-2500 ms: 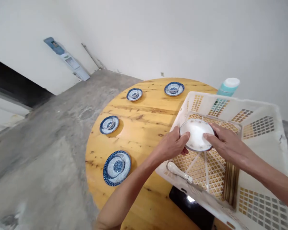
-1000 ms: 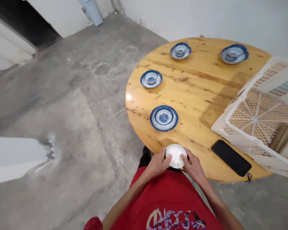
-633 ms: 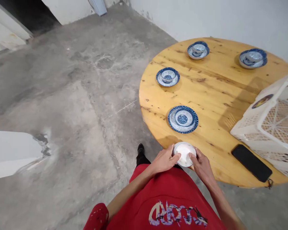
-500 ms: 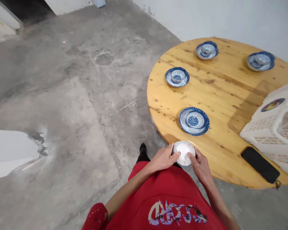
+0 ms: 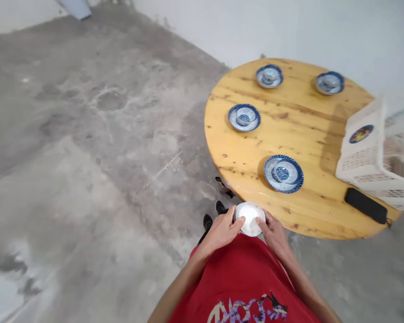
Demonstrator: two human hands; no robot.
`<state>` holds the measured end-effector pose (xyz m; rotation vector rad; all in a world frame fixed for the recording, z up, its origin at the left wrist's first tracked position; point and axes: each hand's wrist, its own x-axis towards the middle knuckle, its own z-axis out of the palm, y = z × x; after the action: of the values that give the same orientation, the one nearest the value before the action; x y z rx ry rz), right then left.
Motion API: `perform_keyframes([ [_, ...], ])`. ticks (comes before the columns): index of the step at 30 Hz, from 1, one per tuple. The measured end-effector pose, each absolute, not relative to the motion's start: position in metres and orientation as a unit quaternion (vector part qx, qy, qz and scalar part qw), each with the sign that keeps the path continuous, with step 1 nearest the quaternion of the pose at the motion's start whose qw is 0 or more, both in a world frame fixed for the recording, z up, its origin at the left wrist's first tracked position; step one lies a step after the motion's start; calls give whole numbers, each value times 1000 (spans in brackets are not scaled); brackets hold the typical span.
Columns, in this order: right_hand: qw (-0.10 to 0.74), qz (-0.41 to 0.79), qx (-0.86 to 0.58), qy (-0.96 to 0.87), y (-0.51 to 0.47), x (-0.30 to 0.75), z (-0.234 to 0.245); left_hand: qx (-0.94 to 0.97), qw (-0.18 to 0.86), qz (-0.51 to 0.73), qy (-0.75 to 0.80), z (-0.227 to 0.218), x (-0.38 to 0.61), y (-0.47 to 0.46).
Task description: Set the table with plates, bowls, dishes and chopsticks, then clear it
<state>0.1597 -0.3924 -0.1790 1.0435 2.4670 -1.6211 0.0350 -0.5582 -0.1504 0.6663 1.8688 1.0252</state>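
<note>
Between my left hand (image 5: 226,229) and my right hand (image 5: 273,229), a small white bowl (image 5: 250,214) is held in front of my waist. Both hands are closed on its sides, thumbs resting on the white surface; the undersides of the fingers are hidden. I cannot tell whether more than one bowl is in the stack. Just beyond, on the round wooden table (image 5: 289,139), lies a blue-and-white plate (image 5: 272,180) with a small bowl (image 5: 287,171) on it.
Several similar sets of blue-and-white dishes, such as this plate (image 5: 235,122), stand around the table's far side. A white plastic crate (image 5: 362,154) sits at the right, with a black phone-like object (image 5: 366,205) before it. Concrete floor (image 5: 121,157) lies left, a wall (image 5: 272,27) behind.
The view has shifted, and the table's far dishes look nearer together. Both hands keep hold of the bowl, which sits slightly further left in view. Both of my shoes now show.
</note>
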Motion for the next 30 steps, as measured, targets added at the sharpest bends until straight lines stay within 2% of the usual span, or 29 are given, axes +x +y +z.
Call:
perform_keyframes([
  [7, -59, -515, 370, 771, -385, 92, -184, 276, 489, 419, 714, -168, -43, -530],
  [16, -141, -530, 457, 701, -356, 9, -201, 355, 521, 331, 702, -171, -152, -463],
  [30, -263, -431, 568, 650, -278, -61, -185, 539, 539, 255, 595, -152, -257, -309],
])
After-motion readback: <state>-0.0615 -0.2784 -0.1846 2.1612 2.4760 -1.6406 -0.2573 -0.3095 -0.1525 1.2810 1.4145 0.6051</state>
